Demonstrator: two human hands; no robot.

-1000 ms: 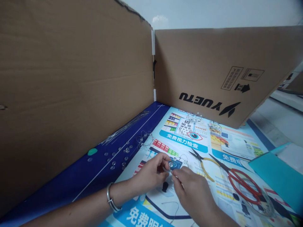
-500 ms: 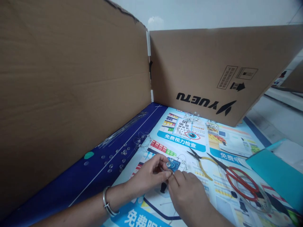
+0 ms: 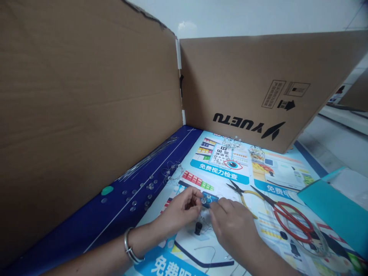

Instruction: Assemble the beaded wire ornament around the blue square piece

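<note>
My left hand (image 3: 182,209), with a silver bangle on the wrist, has its thumb and fingers pinched on a thin beaded wire (image 3: 204,220). Two clear beads (image 3: 204,200) show just beyond its fingertips. To the right, my right hand (image 3: 234,222) is closed, its fingers curled and thumb pressed in, at the other side of the same wire. A small gap separates the two hands. Fine wire loops hang below them, near a black printed shape on the sheet. The exact grip points are too small to make out.
Loose clear beads (image 3: 150,186) and a green disc (image 3: 107,190) lie left, near a bundle of wires (image 3: 148,157). Beaded wire pieces (image 3: 172,171) lie beyond. Yellow-handled pliers (image 3: 244,193), red-handled scissors (image 3: 293,218) and a teal box (image 3: 333,211) are right. Cardboard walls (image 3: 244,76) enclose the back and left.
My right hand has moved right, away from my left, opening a gap between them. The wire loops seen beyond the hands now show below and between them. My left hand stays nearly in place.
</note>
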